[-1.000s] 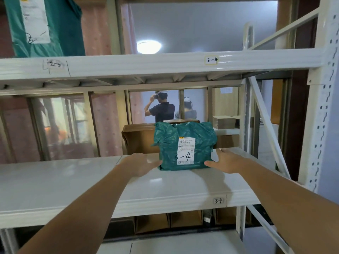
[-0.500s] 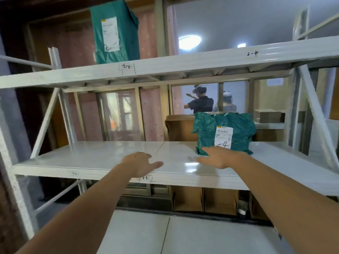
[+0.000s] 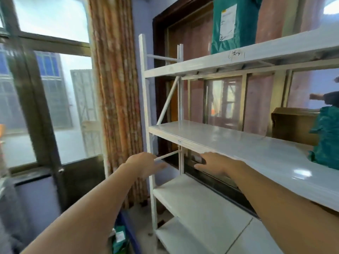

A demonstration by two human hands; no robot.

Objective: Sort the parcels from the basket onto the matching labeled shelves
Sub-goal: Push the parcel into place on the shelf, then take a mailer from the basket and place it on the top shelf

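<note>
Sitting on the shelf (image 3: 238, 142), the green parcel (image 3: 326, 138) lies well apart from both empty hands.

Both hands are off the green parcel (image 3: 325, 138) now, left hand (image 3: 145, 163) and right hand (image 3: 212, 162) empty, fingers loose, below the shelf's (image 3: 229, 142) left end.

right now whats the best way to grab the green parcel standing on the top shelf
Take the green parcel by its two long side edges, coming from the front, one hand each side. It stands upright and flat, label facing out, at the top shelf front edge; a top pinch might tip it.
</note>
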